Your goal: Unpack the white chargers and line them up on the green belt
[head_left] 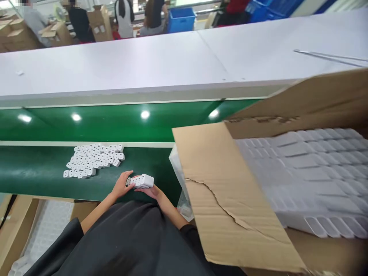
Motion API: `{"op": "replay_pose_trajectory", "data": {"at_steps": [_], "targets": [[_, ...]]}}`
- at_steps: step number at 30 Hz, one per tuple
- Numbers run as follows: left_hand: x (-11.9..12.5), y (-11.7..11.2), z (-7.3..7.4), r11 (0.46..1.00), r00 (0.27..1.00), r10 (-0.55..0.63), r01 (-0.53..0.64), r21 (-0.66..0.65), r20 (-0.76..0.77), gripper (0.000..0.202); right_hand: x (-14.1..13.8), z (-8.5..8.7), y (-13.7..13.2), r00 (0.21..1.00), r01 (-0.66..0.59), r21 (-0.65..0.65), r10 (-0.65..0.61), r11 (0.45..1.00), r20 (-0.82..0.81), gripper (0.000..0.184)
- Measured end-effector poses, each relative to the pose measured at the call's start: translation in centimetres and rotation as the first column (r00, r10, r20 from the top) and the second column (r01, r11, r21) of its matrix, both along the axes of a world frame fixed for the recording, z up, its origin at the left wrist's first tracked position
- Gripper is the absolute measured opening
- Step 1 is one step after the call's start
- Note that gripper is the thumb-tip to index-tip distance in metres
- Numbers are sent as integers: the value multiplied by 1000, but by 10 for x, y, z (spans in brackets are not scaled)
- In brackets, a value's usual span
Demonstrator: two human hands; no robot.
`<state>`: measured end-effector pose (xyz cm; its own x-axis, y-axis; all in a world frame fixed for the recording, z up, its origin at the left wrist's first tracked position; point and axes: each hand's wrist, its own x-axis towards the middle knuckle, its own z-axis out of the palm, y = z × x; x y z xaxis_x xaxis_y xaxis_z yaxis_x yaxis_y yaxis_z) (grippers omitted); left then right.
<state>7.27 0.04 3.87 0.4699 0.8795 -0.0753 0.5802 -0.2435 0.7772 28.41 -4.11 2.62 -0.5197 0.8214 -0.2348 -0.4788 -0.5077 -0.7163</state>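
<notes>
A row of small white plastic housings (145, 180) with dark holes in their ends sits between my two hands, above the dark green mat. My left hand (121, 185) closes on the left end of the row, thumb and fingers around it. Beneath and to the right, my right hand (152, 191) grips the same row from below, its fingers partly hidden. Farther left, a cluster of many similar white housings (96, 158) lies packed together on the dark green surface (34, 163).
At right, an open cardboard box (235, 207) holds rows of translucent plastic trays (310, 172). Another box (17, 226) with clear trays stands lower left. Metal tweezers (330, 56) lie on the white shelf (143, 65). Several people, cartons and a blue bin (181, 20) are beyond.
</notes>
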Motion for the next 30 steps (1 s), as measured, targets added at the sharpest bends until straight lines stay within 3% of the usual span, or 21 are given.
{"op": "replay_pose_trajectory", "data": {"at_steps": [4,10,17,30], "targets": [[-30,5,-4,1000,999,18,-18,-20,-27,55,-43,-22,31,994,-46,-94,36,995,-100,51],[-54,13,-17,996,995,-30,22,-90,-91,73,-75,-37,33,986,-79,-214,45,974,-159,57],[-66,21,-32,992,971,-78,53,-114,-226,67,-78,-38,39,973,-169,-264,118,950,-199,56],[-106,53,-28,985,918,-153,169,14,-366,55,-73,-48,64,969,-235,-297,198,925,-151,64]]}}
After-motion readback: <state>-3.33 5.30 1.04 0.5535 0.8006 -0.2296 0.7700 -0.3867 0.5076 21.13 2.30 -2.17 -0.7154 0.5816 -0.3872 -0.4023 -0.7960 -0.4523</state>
